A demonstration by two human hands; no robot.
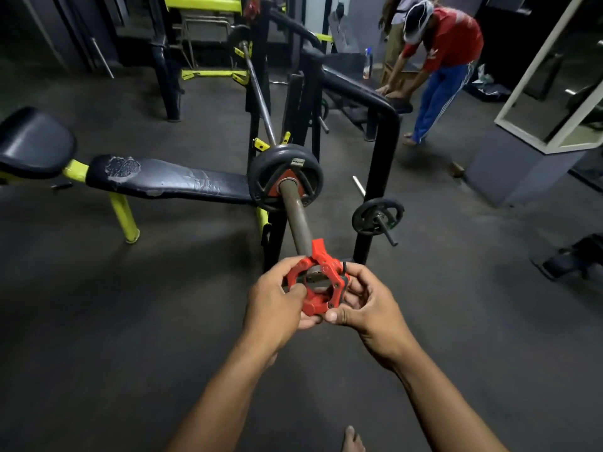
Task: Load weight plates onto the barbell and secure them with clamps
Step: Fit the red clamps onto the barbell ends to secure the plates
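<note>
A barbell (297, 220) rests on the bench rack and its near sleeve points toward me. One black weight plate (277, 172) with a red centre sits on that sleeve, up against the collar. A red clamp (321, 303) is at the very tip of the sleeve, its lever flipped up and the bar end showing through its ring. My left hand (277, 298) grips the clamp's left side. My right hand (365, 303) pinches its right and lower edge.
A black bench (169, 182) with yellow legs lies left of the plate. A smaller plate (375, 216) hangs on a storage peg of the black rack frame (381, 151). A person in a red shirt (447, 40) bends over at the back right. A mirror (554, 73) leans at right.
</note>
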